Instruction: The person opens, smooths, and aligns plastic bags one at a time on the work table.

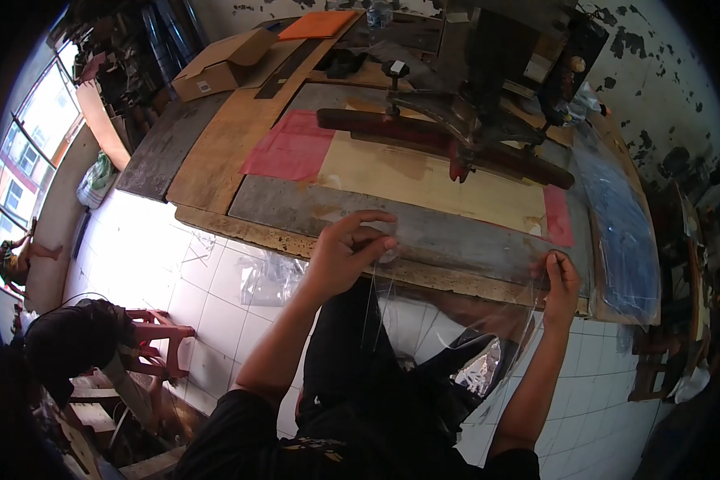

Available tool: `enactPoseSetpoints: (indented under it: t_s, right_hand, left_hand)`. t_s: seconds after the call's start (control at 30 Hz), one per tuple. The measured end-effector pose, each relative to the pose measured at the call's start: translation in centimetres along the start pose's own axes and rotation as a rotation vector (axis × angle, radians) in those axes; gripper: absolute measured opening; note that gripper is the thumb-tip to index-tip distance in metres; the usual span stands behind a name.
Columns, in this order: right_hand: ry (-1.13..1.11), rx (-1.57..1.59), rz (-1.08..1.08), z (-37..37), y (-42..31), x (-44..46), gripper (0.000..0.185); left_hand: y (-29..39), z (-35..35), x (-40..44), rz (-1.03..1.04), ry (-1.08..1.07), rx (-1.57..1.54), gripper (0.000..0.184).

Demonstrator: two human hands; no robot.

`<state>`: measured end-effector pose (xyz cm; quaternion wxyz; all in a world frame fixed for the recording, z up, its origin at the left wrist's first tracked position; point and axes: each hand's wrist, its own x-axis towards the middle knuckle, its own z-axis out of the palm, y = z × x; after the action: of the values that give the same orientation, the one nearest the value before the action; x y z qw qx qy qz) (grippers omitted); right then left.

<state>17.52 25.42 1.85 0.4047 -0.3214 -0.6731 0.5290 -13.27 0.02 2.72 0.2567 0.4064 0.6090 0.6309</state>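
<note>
My left hand (350,252) pinches the upper left edge of a clear plastic sheet (432,314) between thumb and fingers. At its opposite end my right hand (562,280) grips the same sheet with bent fingers. The sheet hangs slack over my lap, in front of the worktable's edge; its outline is hard to follow. Just beyond my hands lies a grey plate (272,203) bearing a pale yellow sheet (424,178). A pink-red piece (292,146) covers the yellow sheet's left end, and another pink-red strip (558,214) its right end.
Above the yellow sheet hangs a press's dark red bar (376,128). Clear plastic sheets (620,232) lie at the right. A cardboard box (224,68) and an orange folder (320,25) sit at the back left. At lower left, another person (76,344) is near a red stool (164,340).
</note>
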Motion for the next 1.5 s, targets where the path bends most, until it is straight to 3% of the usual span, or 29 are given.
enactPoseSetpoints:
  t_s: [0.33,0.4,0.53,0.63,0.83,0.93,1.5]
  right_hand:
    - [0.032,0.027,-0.039,-0.9,0.6,-0.1,0.023]
    - [0.03,-0.087,-0.028,-1.4,0.7,-0.4,0.022]
    - [0.02,-0.097,-0.033,0.4,-2.8,-2.0,0.022]
    - [-0.003,-0.064,-0.085,1.2,-4.0,-2.4,0.027]
    - [-0.032,-0.075,-0.134,1.5,-5.5,-2.4,0.03]
    - [-0.046,-0.12,-0.151,1.4,-6.0,-2.4,0.029]
    - [0.027,-0.177,-0.143,0.5,-5.9,-0.7,0.026]
  left_hand:
    - [1.4,0.3,0.3,-0.006,0.054,0.128,0.031]
    - [1.3,0.1,0.5,-0.015,0.056,0.173,0.031]
    - [1.1,-1.8,1.3,0.024,0.107,0.113,0.033]
    - [1.9,-2.8,1.5,-0.113,0.057,0.057,0.033]
    - [1.8,-4.1,1.8,-0.093,0.048,0.192,0.017]
    - [3.2,-4.0,1.6,-0.092,0.01,0.069,0.014]
    - [5.4,-2.0,2.5,0.0,0.098,0.125,0.018]
